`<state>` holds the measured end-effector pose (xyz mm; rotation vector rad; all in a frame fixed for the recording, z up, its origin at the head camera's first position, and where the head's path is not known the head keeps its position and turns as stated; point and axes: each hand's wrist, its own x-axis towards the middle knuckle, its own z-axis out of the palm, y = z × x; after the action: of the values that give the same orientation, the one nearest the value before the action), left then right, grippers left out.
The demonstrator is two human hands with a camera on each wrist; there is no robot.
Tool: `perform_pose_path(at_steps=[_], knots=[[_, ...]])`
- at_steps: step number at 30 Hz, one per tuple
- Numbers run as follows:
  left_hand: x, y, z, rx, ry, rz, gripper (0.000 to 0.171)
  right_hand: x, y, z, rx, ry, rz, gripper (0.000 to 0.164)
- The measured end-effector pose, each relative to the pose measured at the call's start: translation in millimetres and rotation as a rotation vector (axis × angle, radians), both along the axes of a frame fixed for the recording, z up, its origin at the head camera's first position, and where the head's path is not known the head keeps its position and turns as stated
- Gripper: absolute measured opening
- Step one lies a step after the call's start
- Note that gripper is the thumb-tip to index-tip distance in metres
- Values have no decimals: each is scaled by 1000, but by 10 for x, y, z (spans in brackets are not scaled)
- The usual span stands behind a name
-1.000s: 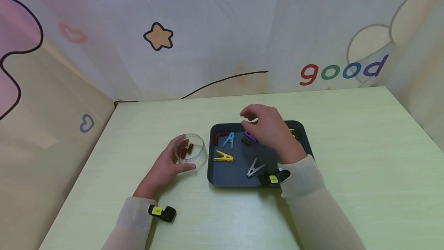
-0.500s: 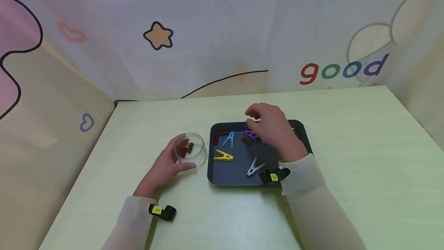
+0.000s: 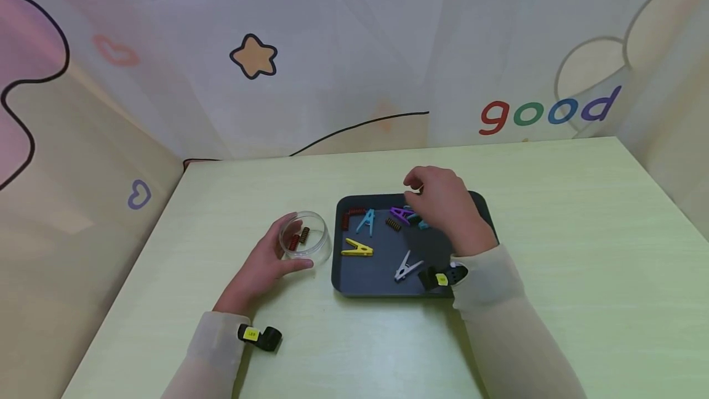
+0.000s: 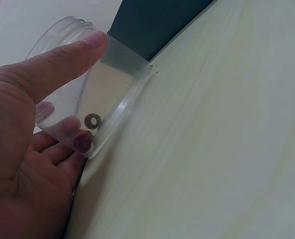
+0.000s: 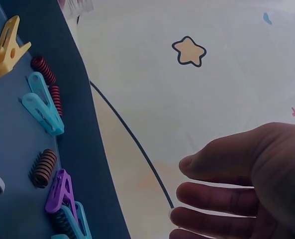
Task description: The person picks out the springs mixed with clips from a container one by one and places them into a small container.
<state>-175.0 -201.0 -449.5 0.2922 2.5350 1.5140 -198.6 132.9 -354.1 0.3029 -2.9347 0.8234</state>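
Note:
My left hand (image 3: 263, 276) holds a clear round jar (image 4: 115, 87) upright on the table, thumb on one side and fingers on the other. Inside lie a red spring (image 3: 293, 242) and a bronze spring (image 3: 304, 236). Over the back right of a dark grey tray (image 3: 362, 279) is my right hand (image 3: 447, 205), fingers loosely bent, nothing between thumb and fingertips. Near it in the tray are a purple clip (image 5: 61, 191), blue clips (image 5: 80, 221) and a bronze spring (image 5: 44, 168). The tray's back right corner is partly hidden behind the hand.
Farther left in the tray lie red springs (image 3: 346, 221), a blue clip (image 3: 366, 221) and a yellow clip (image 3: 357, 249). A white clip (image 3: 407, 268) lies toward the front. Behind the pale table (image 3: 554, 263) hangs a printed cloth (image 3: 354, 60).
My right hand has drifted right across the back of the tray, uncovering more of the purple clip and the blue clips beside it. My left hand and the jar have stayed put.

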Motion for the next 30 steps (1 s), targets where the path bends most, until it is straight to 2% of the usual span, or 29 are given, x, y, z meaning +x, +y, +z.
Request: perform_pose_path(at_steps=[15, 30], knots=[[9, 4, 9, -7, -6, 2, 98, -7, 77, 14, 44, -67, -46, 28], [9, -4, 4, -11, -2, 2, 100, -8, 170, 20, 71, -94, -82, 33]])
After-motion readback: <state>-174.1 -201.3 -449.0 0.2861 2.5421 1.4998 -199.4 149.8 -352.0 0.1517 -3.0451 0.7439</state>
